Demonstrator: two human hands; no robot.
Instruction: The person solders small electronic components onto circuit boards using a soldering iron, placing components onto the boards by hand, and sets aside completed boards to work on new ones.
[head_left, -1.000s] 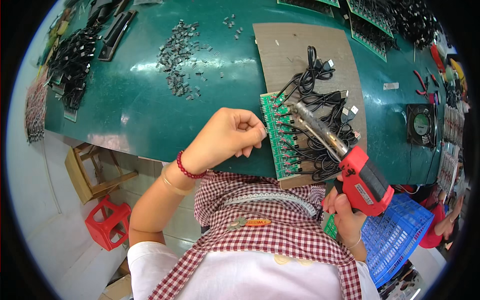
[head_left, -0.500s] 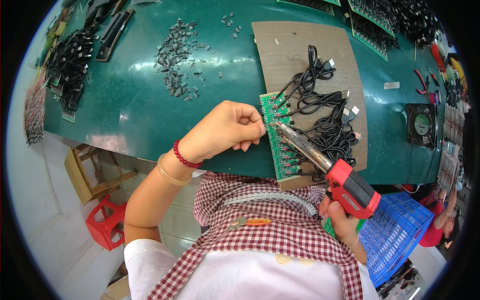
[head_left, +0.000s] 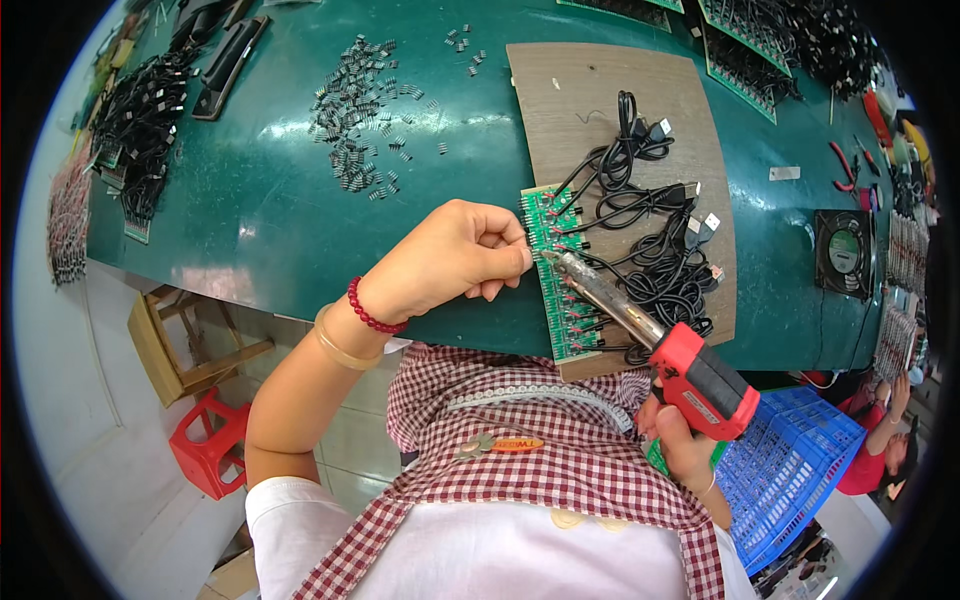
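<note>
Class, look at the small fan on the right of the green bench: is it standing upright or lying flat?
Lying flat. The fan rests on the green bench with its round grille facing up.

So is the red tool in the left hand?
No, the red soldering gun is gripped by the right hand, while the left hand pinches at the green board.

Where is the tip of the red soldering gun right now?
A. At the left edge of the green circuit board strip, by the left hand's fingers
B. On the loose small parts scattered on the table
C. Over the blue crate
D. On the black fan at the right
A: the red soldering gun, gripped in the right hand, has its metal tip at the green circuit board strip, right beside the left hand.
</note>
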